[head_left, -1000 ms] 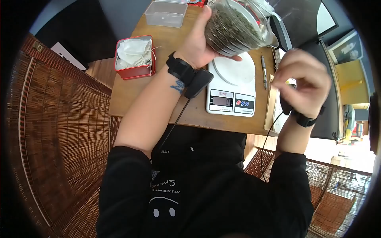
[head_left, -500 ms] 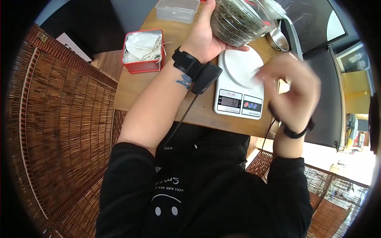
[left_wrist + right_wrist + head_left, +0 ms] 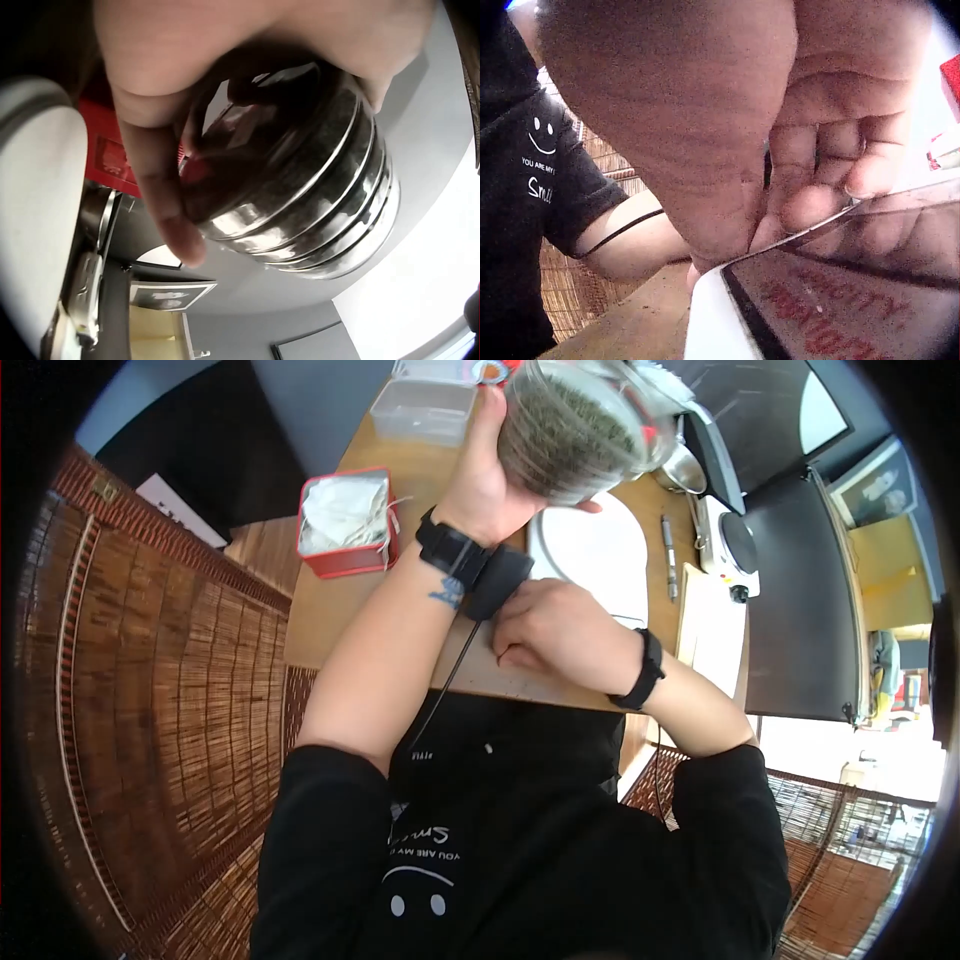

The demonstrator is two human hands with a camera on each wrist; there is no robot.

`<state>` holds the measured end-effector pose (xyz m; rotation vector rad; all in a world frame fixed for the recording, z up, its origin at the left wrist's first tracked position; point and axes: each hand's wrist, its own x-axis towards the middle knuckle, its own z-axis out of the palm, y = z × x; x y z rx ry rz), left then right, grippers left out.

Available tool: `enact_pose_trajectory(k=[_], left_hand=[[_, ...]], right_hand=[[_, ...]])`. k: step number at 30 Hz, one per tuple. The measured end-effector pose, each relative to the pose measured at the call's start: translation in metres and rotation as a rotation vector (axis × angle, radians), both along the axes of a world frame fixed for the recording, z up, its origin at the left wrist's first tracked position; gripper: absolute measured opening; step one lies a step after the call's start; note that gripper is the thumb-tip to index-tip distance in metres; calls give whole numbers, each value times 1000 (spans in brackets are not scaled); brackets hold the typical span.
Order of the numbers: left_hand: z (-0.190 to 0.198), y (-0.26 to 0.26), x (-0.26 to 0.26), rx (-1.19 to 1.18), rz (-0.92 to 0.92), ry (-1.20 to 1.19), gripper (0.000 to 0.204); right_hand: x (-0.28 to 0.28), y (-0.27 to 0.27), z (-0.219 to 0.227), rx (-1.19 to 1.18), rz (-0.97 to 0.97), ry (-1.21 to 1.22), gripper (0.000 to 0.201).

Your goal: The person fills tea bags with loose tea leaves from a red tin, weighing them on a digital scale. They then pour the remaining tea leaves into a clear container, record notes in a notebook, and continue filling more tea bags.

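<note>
My left hand (image 3: 490, 485) grips a clear ribbed glass jar (image 3: 570, 445) from the side and below, with dried green herb inside. The jar leans to the right above the far end of the white kitchen scale (image 3: 605, 545). In the left wrist view, fingers wrap round the base of the jar (image 3: 322, 199). My right hand (image 3: 575, 635) is low over the front of the scale, at its left corner, and covers the display. The right wrist view shows curled fingers at the edge of the scale panel (image 3: 817, 300); thumb and forefinger tips are largely hidden, and nothing shows in them.
A red tin (image 3: 345, 525) of white cloth bags stands on the left of the wooden table (image 3: 400, 575), with a clear plastic box (image 3: 425, 412) behind it. To the right lie a pen (image 3: 669, 555) and a small hotplate (image 3: 735, 545). A metal pan (image 3: 680, 470) sits farther back.
My right hand has swung left and down from beside the scale to its front left corner. The display, which went from 0 to 32, is now covered. The left hand still holds the jar.
</note>
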<state>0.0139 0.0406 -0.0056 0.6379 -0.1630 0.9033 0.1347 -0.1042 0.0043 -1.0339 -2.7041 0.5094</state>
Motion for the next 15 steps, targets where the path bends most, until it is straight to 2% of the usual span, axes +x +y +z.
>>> enact_pose_trajectory(k=[1,2,5,6,8,10,11,12,13,15], left_hand=[[0,-4,3,52,82,137,95],[0,-6,5,99,101,171,105],[-3,-1,3,11,-80,-75,108],[-2,-2,5,28,-89,-73,108],[-3,-5,6,67,38,168,102],[0,-6,4,60,4,101,102],[1,-5,3,43,-33,35,102],[1,-3,1,16,-74,-43,101],[3,-2,0,26,-73,-39,101],[6,-8,2,28,24,175,105]], right_hand=[[-1,-1,1,17,-15,-11,12],[-2,0,2,1,-9,-63,11],[-4,2,3,4,-15,-129,10],[-4,2,-1,52,13,-151,9],[-5,-2,-5,135,55,-180,12],[-4,-13,1,164,77,-125,13],[-2,-18,7,183,100,-71,15],[3,-23,19,61,95,-131,17],[11,-24,38,72,95,-128,17],[26,-26,80,-1,75,43,12]])
